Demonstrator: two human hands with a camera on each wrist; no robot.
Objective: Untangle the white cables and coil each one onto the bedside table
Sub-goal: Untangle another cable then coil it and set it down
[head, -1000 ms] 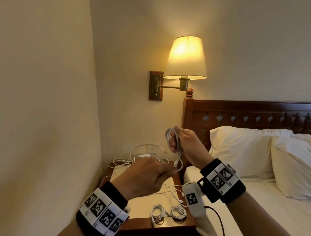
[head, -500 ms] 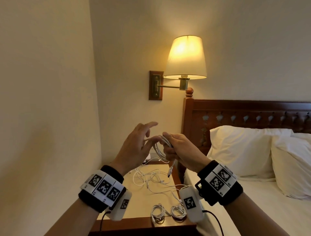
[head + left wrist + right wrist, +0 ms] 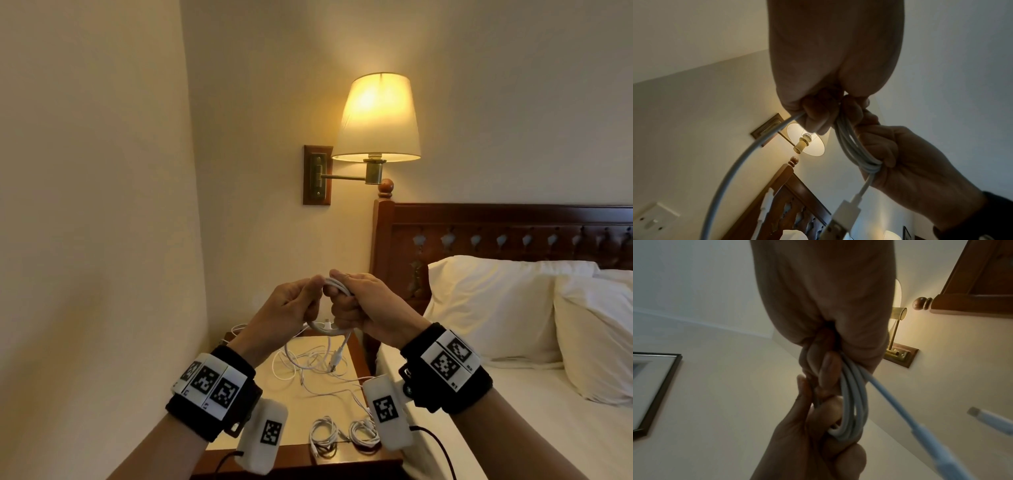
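Since a moment ago: the left hand (image 3: 287, 301), whose fingers were spread, has closed onto the cable, and both hands have dropped lower and met.
Left fingers: curled and pinching a strand at the top of the white cable coil (image 3: 334, 286), thumb against fingertips; a free length arcs away below them in the left wrist view.
Right fingers: the right hand (image 3: 368, 306) is wrapped tight round the bundled loops (image 3: 854, 151), several turns clamped between fingers and palm.
Just below the fingers: the lower arc of the coil hangs out, and a plug end (image 3: 336, 359) dangles from it, held by nothing.
Further below: loose white cables (image 3: 308, 368) lie tangled on the bedside table (image 3: 294, 435), and two finished coils (image 3: 342, 435) sit at its near edge.
Risk, loops: if the right grip eases while the left feeds the next turn, the stiff loops would likely spring open.
Risk, plug: the swinging end could catch the tangle under the hands and drag it.
Risk, placing: set down carelessly, this coil may knock the finished ones off the table edge.
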